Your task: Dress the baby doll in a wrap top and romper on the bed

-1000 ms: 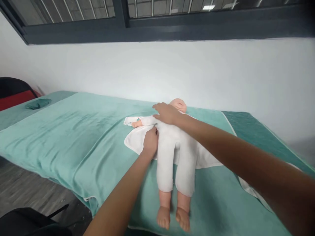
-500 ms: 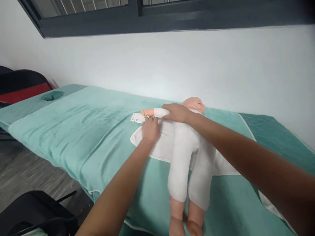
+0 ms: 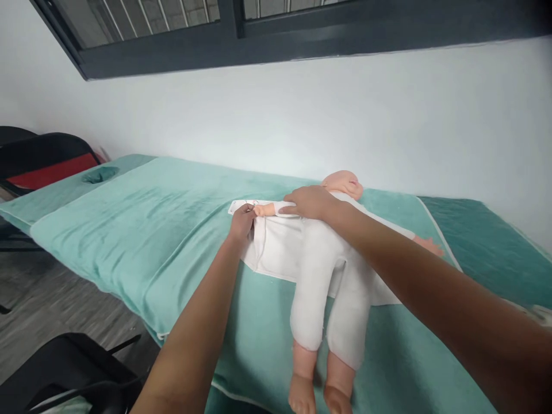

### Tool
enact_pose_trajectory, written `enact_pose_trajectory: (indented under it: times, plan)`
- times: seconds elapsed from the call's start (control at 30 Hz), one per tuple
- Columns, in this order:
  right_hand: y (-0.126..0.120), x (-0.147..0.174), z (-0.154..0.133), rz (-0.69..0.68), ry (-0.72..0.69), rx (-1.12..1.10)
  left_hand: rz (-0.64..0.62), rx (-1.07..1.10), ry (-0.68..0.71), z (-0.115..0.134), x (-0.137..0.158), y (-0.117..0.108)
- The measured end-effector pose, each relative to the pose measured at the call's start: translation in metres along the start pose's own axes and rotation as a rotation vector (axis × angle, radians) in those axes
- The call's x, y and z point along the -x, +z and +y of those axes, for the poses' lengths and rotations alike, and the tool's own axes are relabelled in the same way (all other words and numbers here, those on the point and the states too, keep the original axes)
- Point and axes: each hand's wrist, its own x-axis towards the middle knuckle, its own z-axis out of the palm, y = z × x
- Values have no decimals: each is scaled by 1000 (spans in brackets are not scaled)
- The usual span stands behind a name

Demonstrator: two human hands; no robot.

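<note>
Center: left hand (image 3: 242,223) pinching white cloth (image 3: 279,248); right hand (image 3: 311,202) clasping smooth-limbed, fabric-clad baby doll (image 3: 319,247) by one sleeve (image 3: 279,206), thumb opposing fingers; plush green sheet (image 3: 129,230) wrinkling frame left.

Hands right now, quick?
Left hand: closed, pinching the white cloth by its edge.
Right hand: closed over the doll's sleeved arm.

A dark-framed window (image 3: 276,41) sits in the white wall (image 3: 241,121), with black chairs (image 3: 56,150) at left.
</note>
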Motion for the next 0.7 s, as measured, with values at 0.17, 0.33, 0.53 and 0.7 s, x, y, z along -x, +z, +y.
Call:
enact_pose_trajectory:
  times: [0.17, 0.33, 0.53, 0.7]
  plan:
    - [2, -2, 0, -5, -2, 31, -16, 71, -52, 4, 0, -3]
    - [2, -4, -1, -20, 6, 43, 24, 33, 1, 4, 1, -1]
    - [7, -10, -3, -36, 66, 80, 148, -342, 266, -4, 7, 8]
    - [14, -22, -13, -24, 107, 75, -110, -826, 503, -8, 13, 18]
